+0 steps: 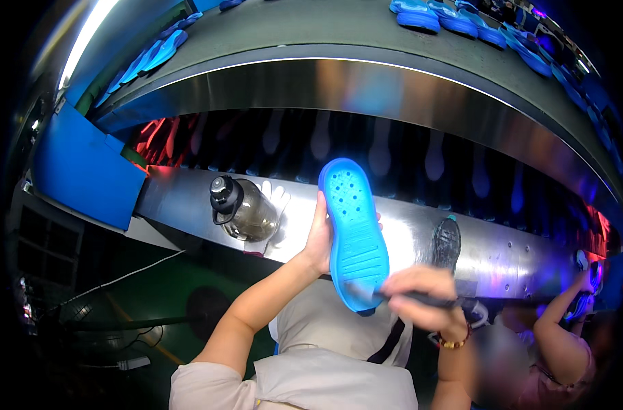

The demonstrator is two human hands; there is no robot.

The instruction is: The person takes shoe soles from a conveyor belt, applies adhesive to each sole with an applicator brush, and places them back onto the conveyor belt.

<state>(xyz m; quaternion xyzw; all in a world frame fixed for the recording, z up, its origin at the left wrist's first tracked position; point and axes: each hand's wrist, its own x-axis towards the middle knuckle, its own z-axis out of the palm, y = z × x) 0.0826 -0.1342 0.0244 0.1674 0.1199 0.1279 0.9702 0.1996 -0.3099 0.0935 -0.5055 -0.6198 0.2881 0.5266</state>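
Blue sole (358,236) overlapping ledge edge (492,291), room alongside

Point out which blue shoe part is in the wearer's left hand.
The bright blue sole gripped by the left hand, its dotted, ridged face showing; the blue pieces at the top lie on the upper surface instead.

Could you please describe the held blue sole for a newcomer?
Find the long, shiny metal ledge. Before it, a bare left hand holds the bright blue, ridged, dotted sole. Its vivid blue distinguishes it from the black, oblong piece on the ledge.
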